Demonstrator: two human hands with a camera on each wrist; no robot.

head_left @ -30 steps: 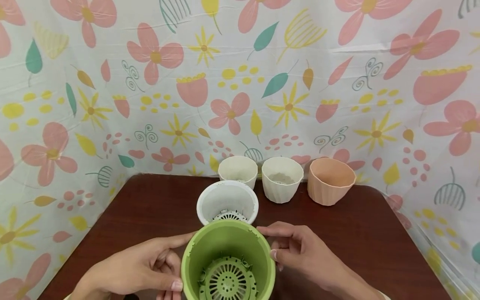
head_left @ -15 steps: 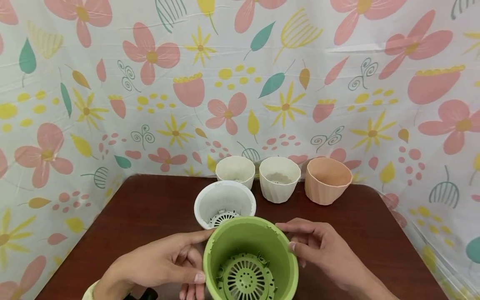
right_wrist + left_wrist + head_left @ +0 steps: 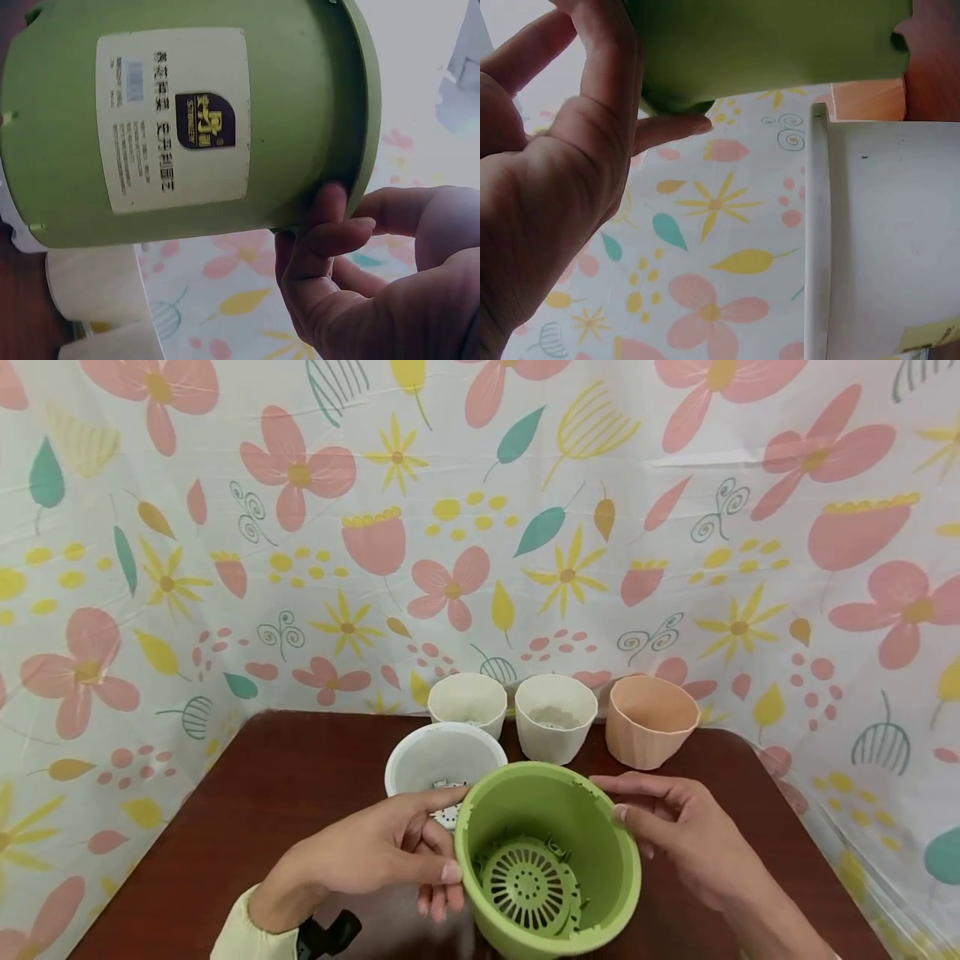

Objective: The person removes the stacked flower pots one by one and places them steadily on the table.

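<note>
Both hands hold a green plastic flower pot [image 3: 603, 852], tilted so its open top faces the head camera; a slotted, perforated base shows inside. My left hand [image 3: 367, 852] pinches the left side of the rim, thumb in front and index finger towards the back. At the right side, my right hand [image 3: 686, 831] grips under the rim with thumb and fingers. A pale printed label [image 3: 229, 176] covers part of the pot's outer wall in the right wrist view. Just behind the left fingers stands a round white pot [image 3: 408, 764], partly hidden by the hand and green pot.
Along the back of the dark red-brown table [image 3: 300, 777] stand a white fluted pot [image 3: 491, 718], another white fluted pot [image 3: 555, 742] and a peach fluted pot [image 3: 645, 743]. A flower-patterned cloth [image 3: 450, 485] hangs behind them.
Both hands have carried the green pot to the right and slightly farther back, keeping their hold on its rim. More of the left wrist and sleeve shows. The other pots stay in place.
</note>
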